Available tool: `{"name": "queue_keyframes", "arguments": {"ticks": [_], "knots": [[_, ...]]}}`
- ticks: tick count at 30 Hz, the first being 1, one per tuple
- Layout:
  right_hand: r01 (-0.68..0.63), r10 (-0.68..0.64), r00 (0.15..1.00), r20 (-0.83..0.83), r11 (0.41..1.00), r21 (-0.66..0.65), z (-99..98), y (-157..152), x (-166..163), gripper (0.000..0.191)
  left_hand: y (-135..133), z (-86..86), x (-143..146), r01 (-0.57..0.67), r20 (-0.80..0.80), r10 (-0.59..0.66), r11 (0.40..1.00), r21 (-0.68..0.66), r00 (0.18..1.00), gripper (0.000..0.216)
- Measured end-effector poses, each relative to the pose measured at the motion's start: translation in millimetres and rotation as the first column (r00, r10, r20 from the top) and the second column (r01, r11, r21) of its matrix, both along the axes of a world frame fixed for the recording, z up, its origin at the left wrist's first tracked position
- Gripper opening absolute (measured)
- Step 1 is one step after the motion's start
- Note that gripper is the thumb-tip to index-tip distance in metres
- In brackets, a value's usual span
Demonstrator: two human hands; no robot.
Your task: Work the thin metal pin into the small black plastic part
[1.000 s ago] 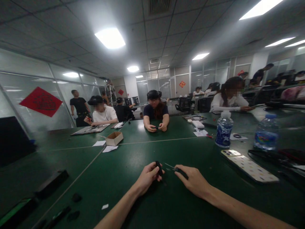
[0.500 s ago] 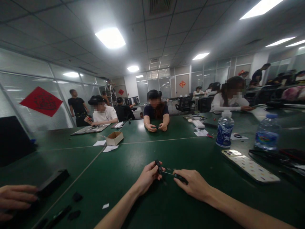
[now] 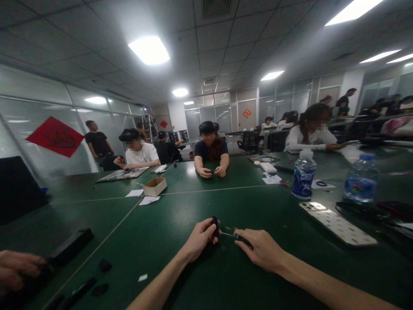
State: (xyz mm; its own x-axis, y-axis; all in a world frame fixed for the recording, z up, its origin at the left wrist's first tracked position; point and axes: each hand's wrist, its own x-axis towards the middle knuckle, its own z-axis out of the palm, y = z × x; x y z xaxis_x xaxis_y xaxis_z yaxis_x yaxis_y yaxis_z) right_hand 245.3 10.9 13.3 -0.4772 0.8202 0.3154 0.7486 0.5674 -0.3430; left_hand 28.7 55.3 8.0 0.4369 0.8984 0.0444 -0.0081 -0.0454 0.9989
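Note:
Just above the green table (image 3: pixel 180 219), my left hand (image 3: pixel 203 236) is closed around a small black part (image 3: pixel 215 224), held upright between thumb and fingers. What kind of part it is, I cannot make out. My right hand (image 3: pixel 258 247) grips a screwdriver (image 3: pixel 228 234) by its dark handle, mostly covered by the fingers. Its thin metal shaft points left, and the tip meets or nearly meets the black part. Small black pieces (image 3: pixel 105 265) and a white scrap (image 3: pixel 142 277) lie to the left of my left forearm.
A patterned phone (image 3: pixel 337 224) and two water bottles (image 3: pixel 303 175) stand or lie at the right. Beyond sits an open cardboard box (image 3: pixel 155 187) among papers. Another person's hand (image 3: pixel 19 271) is by a black block (image 3: pixel 71 245) at the left. A person (image 3: pixel 211 150) sits opposite.
My right hand has rolled slightly around the screwdriver, hiding more of its handle. The black part has turned a little in my left hand. The neighbour's hand at the left has curled its fingers.

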Motion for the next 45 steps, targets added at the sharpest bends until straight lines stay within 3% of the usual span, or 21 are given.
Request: {"name": "queue_keyframes", "arguments": {"ticks": [7, 22, 32, 45], "knots": [[0.013, -0.013, 1.0, 0.006, 1.0, -0.01, -0.8, 0.7, 0.4, 0.029, 0.8, 0.0, -0.8, 0.008, -0.006, -0.008, 1.0, 0.0, 1.0, 0.045], [-0.045, 0.041, 0.994, 0.097, 0.998, 0.037, 0.6, -1.1, 1.5, 0.03, -5.7, 7.8, -1.3, 0.051, -0.139, -0.038, 0.994, 0.093, 0.99, 0.032], [0.022, -0.023, 0.996, 0.082, 1.0, 0.006, 1.5, -2.8, -1.7, 0.029, -3.4, 4.8, -0.5, 0.04, -0.096, -0.033, 0.996, 0.076, 0.995, 0.033], [0.017, -0.016, 0.998, 0.064, 1.0, -0.016, 4.2, -2.6, -2.3, 0.031, -6.9, 7.9, -0.5, 0.046, -0.074, -0.039, 0.994, 0.096, 0.996, 0.035]]}}
